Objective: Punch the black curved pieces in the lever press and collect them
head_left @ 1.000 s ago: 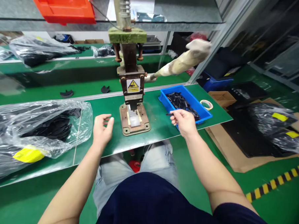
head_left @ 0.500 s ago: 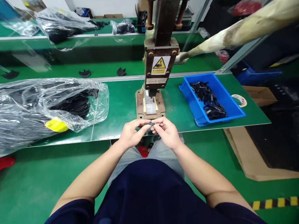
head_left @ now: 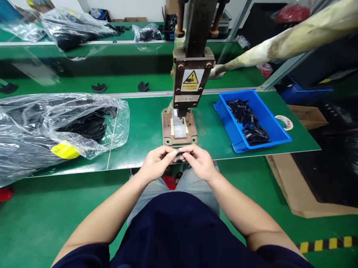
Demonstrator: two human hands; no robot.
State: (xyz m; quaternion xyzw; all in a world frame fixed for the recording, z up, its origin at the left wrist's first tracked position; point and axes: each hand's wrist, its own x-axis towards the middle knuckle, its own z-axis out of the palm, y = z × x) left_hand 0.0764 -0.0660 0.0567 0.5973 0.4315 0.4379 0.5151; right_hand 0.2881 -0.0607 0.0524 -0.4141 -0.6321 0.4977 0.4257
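Observation:
A small black part (head_left: 179,153) sits pinched between the fingertips of both hands, at the front edge of the green bench. My left hand (head_left: 157,163) grips its left end with thumb and fingers. On the other end, my right hand (head_left: 198,160) is closed in the same way. The fingers cover most of the part, so its exact kind does not show. Just beyond the hands stands a hand press (head_left: 191,78) with a warning label. Under its ram, a pale block (head_left: 179,130) lies on the metal base plate (head_left: 167,131).
To the right is a blue bin (head_left: 274,139) holding several black pieces, with a tape roll (head_left: 285,122) beside it. A clear plastic bag (head_left: 25,136) of black curved parts lies at the left. The wrapped lever (head_left: 282,42) reaches out over the right side.
Both hands have moved slightly toward my body, and the black part has turned a little between the fingers. The camera view has shifted slightly. Both hands keep their hold.

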